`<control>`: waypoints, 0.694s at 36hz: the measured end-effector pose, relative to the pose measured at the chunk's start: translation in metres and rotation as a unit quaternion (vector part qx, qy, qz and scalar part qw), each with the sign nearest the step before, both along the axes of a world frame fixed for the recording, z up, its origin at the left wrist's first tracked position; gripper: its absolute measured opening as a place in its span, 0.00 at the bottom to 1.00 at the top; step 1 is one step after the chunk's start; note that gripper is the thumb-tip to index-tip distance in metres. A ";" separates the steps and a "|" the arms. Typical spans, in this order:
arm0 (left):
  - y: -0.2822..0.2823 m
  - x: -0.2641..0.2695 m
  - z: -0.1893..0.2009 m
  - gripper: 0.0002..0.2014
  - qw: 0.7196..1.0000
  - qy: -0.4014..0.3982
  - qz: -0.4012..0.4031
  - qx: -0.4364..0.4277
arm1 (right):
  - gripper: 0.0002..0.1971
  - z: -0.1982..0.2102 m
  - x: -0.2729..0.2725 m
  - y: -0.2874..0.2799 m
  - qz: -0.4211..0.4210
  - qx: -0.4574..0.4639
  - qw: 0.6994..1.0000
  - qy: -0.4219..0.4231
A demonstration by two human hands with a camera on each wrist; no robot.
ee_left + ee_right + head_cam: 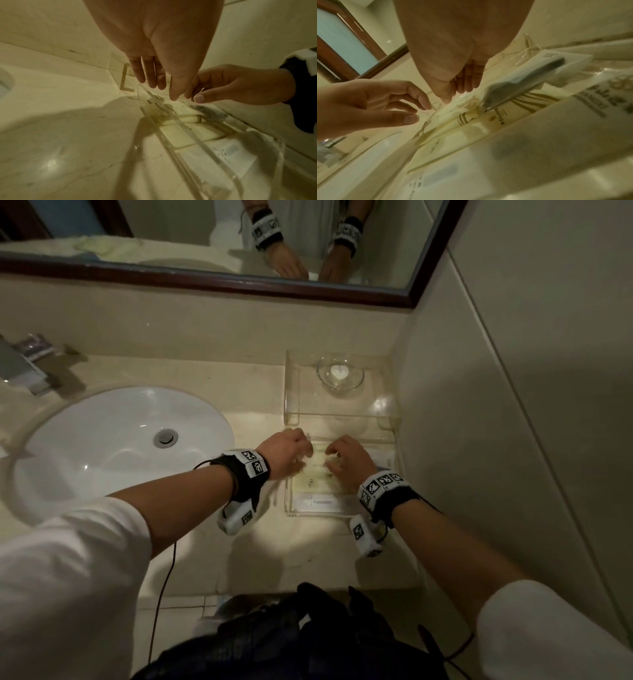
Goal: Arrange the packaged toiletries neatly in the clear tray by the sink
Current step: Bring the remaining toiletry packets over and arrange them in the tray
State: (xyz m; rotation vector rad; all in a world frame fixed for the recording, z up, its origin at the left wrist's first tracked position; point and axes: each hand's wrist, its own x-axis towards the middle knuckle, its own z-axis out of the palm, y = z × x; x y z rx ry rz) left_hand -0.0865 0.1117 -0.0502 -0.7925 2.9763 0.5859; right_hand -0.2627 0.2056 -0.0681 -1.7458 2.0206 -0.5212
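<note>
A clear acrylic tray (pixel 291 405) stands on the counter right of the sink. Several flat packets lie in its near section: a cream one with gold stripes (pixel 317 482) (pixel 496 117), a white one (pixel 318 502) (pixel 229 151) and a dark item in a white sleeve (pixel 522 81) (pixel 211 112). Both hands hover over the packets, close together. My left hand (pixel 306 451) (pixel 163 92) (pixel 419 113) has relaxed fingers, its thumb tip touching a packet. My right hand (pixel 330 457) (pixel 193 96) (pixel 455 94) pinches the edge of a clear-wrapped packet (pixel 436 106) between thumb and fingers.
A white sink (pixel 120 440) with a faucet (pixel 24 368) lies to the left. A glass dish (pixel 340 374) holding a small white piece sits in the tray's rear section. The wall (pixel 513 405) runs close along the tray's right side. A framed mirror (pixel 239 234) hangs behind.
</note>
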 end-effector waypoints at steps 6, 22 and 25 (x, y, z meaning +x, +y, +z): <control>-0.003 0.015 0.002 0.15 0.984 0.085 0.130 0.083 | 0.09 0.005 0.002 -0.009 -0.013 -0.048 0.999 -0.001; -0.020 0.122 0.022 0.08 0.892 0.176 0.374 0.184 | 0.08 0.045 0.086 -0.056 -0.032 -0.075 0.993 -0.090; -0.022 0.158 0.026 0.08 0.863 0.203 0.413 0.210 | 0.07 0.051 0.118 -0.071 -0.027 -0.070 0.992 -0.099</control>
